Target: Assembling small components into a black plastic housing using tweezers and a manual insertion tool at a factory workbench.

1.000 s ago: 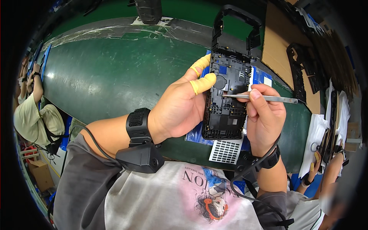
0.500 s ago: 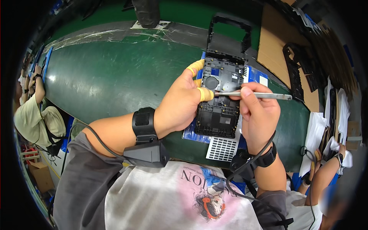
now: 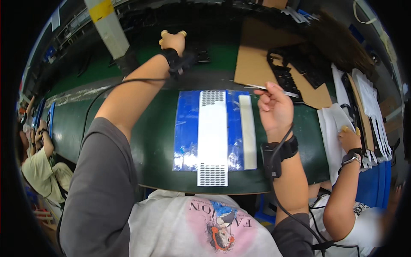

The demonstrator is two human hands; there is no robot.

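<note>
My left hand (image 3: 173,42), with yellow covers on the fingertips, is stretched far forward over the dark green surface beyond the table's far strip. Its fingers are apart and I see nothing in them. Just right of that wrist lies a dark part (image 3: 202,55), too dim to make out fully. My right hand (image 3: 274,105) grips metal tweezers (image 3: 292,94) above the table's right side, tip pointing left. Between my arms a white sheet of small black stickers (image 3: 212,141) lies on a blue board (image 3: 186,128); its middle rows are bare.
A cream strip (image 3: 248,132) lies along the board's right side. Cardboard (image 3: 252,55) with black plastic parts (image 3: 287,77) sits at the far right. White bags (image 3: 338,124) stand at the right, by a co-worker's hand (image 3: 350,139). A pillar (image 3: 109,30) rises far left.
My left hand has let go of the black plastic housing and moved far forward. The tweezers in my right hand have drawn away from where the housing was. The sticker sheet is now uncovered.
</note>
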